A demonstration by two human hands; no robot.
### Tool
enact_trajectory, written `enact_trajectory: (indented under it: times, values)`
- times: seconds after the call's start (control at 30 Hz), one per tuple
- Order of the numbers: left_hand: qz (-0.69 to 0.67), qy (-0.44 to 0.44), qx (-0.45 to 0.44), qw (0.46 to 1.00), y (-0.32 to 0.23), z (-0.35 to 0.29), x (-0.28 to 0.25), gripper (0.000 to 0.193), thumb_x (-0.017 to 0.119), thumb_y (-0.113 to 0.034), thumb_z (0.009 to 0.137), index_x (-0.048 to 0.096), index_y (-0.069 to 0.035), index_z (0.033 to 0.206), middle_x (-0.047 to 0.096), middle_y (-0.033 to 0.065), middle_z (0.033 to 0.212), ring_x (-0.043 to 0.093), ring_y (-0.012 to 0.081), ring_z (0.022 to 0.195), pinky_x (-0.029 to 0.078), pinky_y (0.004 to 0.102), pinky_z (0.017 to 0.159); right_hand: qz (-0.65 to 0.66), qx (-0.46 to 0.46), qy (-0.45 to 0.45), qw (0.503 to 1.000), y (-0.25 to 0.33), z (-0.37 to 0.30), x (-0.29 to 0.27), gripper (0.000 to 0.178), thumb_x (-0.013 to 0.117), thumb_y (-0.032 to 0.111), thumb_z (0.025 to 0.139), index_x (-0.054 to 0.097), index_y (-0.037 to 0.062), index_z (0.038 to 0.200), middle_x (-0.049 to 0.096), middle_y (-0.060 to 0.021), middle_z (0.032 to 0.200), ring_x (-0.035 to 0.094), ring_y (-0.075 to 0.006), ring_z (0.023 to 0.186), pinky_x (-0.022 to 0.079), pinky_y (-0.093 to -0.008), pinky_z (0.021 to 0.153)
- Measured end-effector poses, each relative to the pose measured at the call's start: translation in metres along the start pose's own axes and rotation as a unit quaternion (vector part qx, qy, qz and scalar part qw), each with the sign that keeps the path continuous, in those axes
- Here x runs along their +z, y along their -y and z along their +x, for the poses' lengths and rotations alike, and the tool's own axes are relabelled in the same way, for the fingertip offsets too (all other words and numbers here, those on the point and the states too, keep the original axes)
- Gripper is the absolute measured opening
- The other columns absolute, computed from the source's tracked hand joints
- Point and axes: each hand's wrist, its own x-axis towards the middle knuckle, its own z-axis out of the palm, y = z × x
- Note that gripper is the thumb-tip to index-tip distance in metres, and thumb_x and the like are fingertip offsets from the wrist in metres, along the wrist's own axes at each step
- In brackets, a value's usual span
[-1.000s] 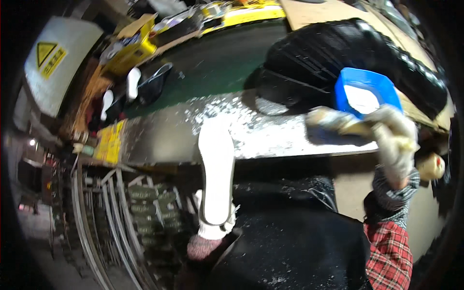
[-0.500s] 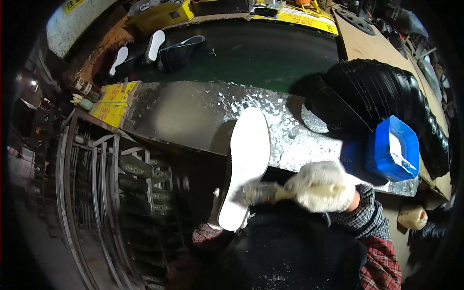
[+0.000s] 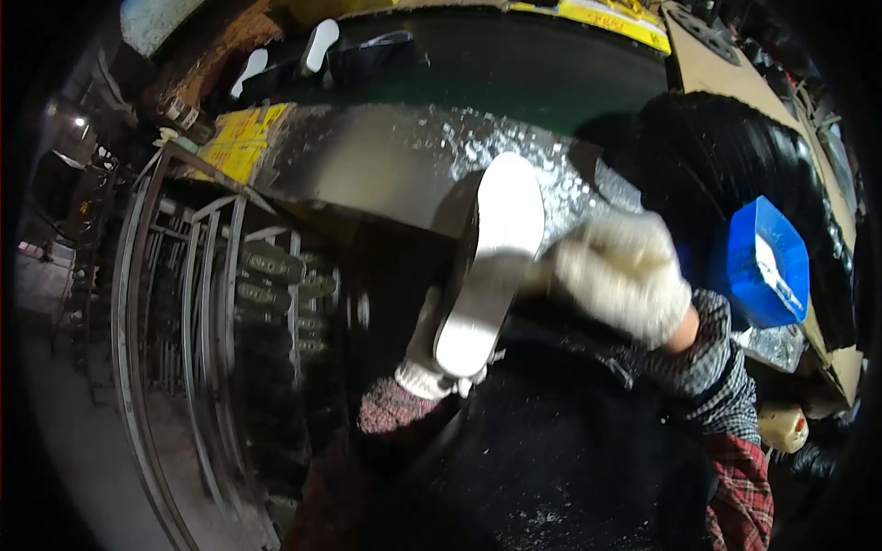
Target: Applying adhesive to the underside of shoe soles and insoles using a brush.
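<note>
A white-soled boot (image 3: 508, 207) is held sole up in front of me, its toe end pointing away. A dark edge shows along its left side; most of the upper is hidden below the sole. My left hand (image 3: 426, 349), in a pale glove, is closed around the boot near its heel, with the fingers partly behind it. In its whitish glove my right hand (image 3: 629, 275) is closed on a brush (image 3: 524, 275), smeared by motion. The brush lies across the narrow middle of the sole, where a grey shadow falls.
A blue tub (image 3: 742, 266) with white matter inside stands at right, beside a heap of shiny black boots (image 3: 726, 165). White flecks cover the bench (image 3: 367, 165). Other white-soled boots (image 3: 322, 46) lie at the back left. A metal rack (image 3: 190, 303) stands at left, a pale jug (image 3: 781, 428) lower right.
The brush has moved up the sole from near the heel to its middle. Both hands and the boot sit higher and farther right in the picture, as the view has shifted too.
</note>
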Motion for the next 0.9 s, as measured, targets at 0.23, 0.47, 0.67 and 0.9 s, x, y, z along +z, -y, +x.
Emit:
enact_trajectory:
  times: [0.23, 0.47, 0.67, 0.9]
  values:
    - [0.072, -0.059, 0.061, 0.994, 0.017, 0.016, 0.043, 0.079, 0.032, -0.067, 0.094, 0.039, -0.004, 0.142, 0.053, 0.0299, 0.128, 0.060, 0.0514, 0.103, 0.061, 0.0517, 0.067, -0.069, -0.125, 0.191, 0.971, -0.013, -0.055, -0.001, 0.027, 0.058, 0.008, 0.093, 0.056, -0.0065, 0.116, 0.065, -0.0162, 0.095, 0.069, -0.0237, 0.084, 0.060, -0.0310, 0.068]
    - [0.004, 0.012, 0.009, 1.000, 0.003, 0.001, 0.013, 0.075, 0.033, -0.064, 0.095, 0.030, -0.010, 0.148, 0.050, 0.0277, 0.133, 0.064, 0.0516, 0.094, 0.061, 0.0564, 0.056, 0.071, -0.035, 0.063, 0.995, -0.020, -0.059, 0.006, 0.026, 0.074, 0.019, 0.084, 0.068, 0.0010, 0.101, 0.070, -0.0122, 0.097, 0.070, -0.0217, 0.085, 0.058, -0.0330, 0.077]
    - [-0.021, 0.063, 0.005, 0.998, -0.011, -0.007, -0.029, 0.080, 0.039, -0.068, 0.091, 0.037, -0.011, 0.147, 0.055, 0.0284, 0.127, 0.064, 0.0526, 0.092, 0.055, 0.0641, 0.061, 0.075, 0.059, -0.099, 0.991, -0.079, -0.030, -0.049, 0.026, 0.065, 0.016, 0.094, 0.064, -0.0017, 0.113, 0.067, -0.0094, 0.099, 0.064, -0.0130, 0.087, 0.054, -0.0232, 0.075]
    - [0.005, 0.048, 0.014, 0.999, -0.021, -0.015, -0.046, 0.093, 0.036, -0.079, 0.085, 0.034, -0.010, 0.148, 0.058, 0.0276, 0.123, 0.066, 0.0466, 0.087, 0.057, 0.0568, 0.064, -0.252, 0.024, 0.110, 0.961, -0.022, -0.029, -0.015, 0.020, 0.069, 0.008, 0.084, 0.067, 0.0031, 0.103, 0.065, -0.0105, 0.089, 0.064, -0.0242, 0.075, 0.050, -0.0345, 0.061]
